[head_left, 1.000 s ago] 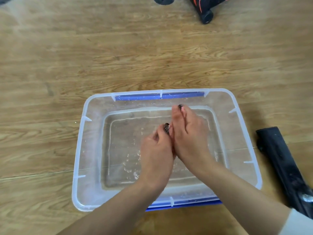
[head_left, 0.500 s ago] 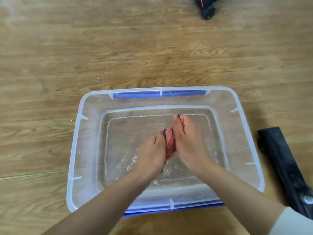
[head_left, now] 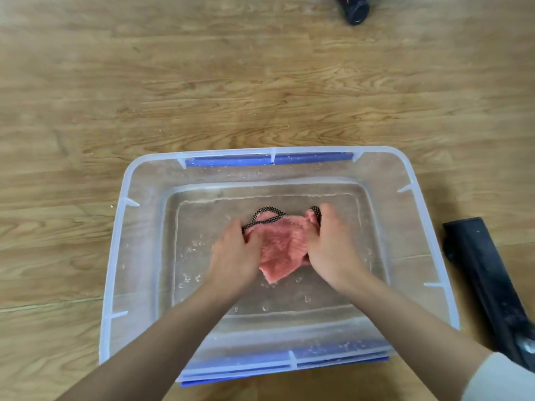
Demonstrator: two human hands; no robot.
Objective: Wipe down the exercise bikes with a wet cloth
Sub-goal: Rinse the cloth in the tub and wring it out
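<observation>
A pink cloth (head_left: 282, 246) with a black-and-white checkered edge is stretched out over a clear plastic tub (head_left: 115, 256) that holds shallow water. My left hand (head_left: 234, 256) grips the cloth's left side. My right hand (head_left: 333, 247) grips its right side. Both hands are inside the tub, just above the water, and the cloth's lower corner hangs toward the surface. Drops and bubbles dot the water around the hands.
The tub has blue handle strips at its far and near rims and stands on a wooden floor (head_left: 202, 82). A black bike base bar (head_left: 486, 285) lies to the right of the tub. Another black bike foot (head_left: 354, 10) shows at the top edge.
My hands were pressed together around the bunched cloth. They have moved apart, and the pink cloth is now spread open between them.
</observation>
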